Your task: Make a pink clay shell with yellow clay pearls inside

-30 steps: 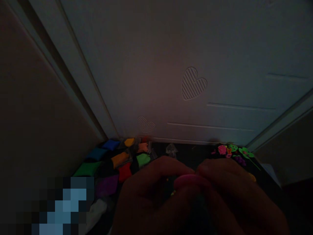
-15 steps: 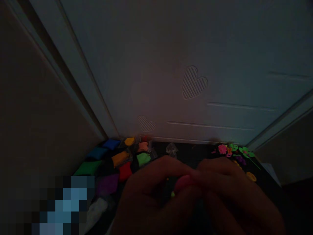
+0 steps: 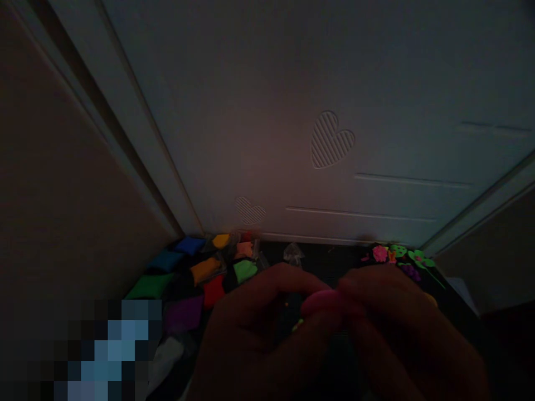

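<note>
The scene is very dark. My left hand (image 3: 259, 328) and my right hand (image 3: 397, 328) meet low in the middle of the view, fingertips together. Both pinch a small pink piece of clay (image 3: 321, 303) between thumbs and fingers. A tiny green bit (image 3: 297, 326) shows just below the pink piece, between the hands. The lower parts of both hands run off the bottom edge.
Several small bags of coloured clay (image 3: 200, 273) lie at the left on a dark surface (image 3: 326, 262). Small finished clay shapes (image 3: 397, 259) sit at the right. A white door with embossed hearts (image 3: 330, 142) stands right behind. A blurred patch (image 3: 112, 351) is at the lower left.
The hands have stayed together on the pink clay, with only small shifts of the fingers. The pink piece looks a little shorter than a second ago.
</note>
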Demonstrator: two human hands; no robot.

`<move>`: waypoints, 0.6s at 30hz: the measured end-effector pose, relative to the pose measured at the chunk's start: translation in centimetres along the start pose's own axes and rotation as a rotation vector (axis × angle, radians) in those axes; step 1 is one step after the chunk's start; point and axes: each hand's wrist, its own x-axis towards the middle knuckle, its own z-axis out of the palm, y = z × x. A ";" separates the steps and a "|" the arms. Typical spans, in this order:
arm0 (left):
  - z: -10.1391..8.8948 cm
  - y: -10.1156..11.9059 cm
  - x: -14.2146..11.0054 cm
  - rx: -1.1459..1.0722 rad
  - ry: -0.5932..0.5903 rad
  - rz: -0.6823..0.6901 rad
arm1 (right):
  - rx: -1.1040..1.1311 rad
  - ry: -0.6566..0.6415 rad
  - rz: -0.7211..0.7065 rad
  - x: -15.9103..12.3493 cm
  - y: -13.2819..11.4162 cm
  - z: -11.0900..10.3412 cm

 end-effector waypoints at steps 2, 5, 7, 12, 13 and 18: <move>-0.1 0.0 0.0 0.021 0.027 0.003 | 0.027 0.008 -0.010 0.1 0.1 0.2; -0.2 -0.1 0.0 0.045 -0.002 0.026 | 0.063 -0.010 -0.020 0.3 0.2 0.2; -0.2 0.0 0.1 0.061 -0.022 0.045 | 0.087 -0.019 -0.028 0.4 0.4 0.1; 0.0 0.3 0.0 0.080 -0.012 -0.052 | 0.102 -0.089 -0.037 0.3 0.5 -0.2; 0.0 0.3 0.0 0.082 -0.008 -0.051 | 0.098 -0.096 -0.037 0.3 0.4 -0.3; 0.1 0.3 -0.1 0.070 0.029 0.009 | 0.091 -0.064 0.002 0.5 0.0 0.0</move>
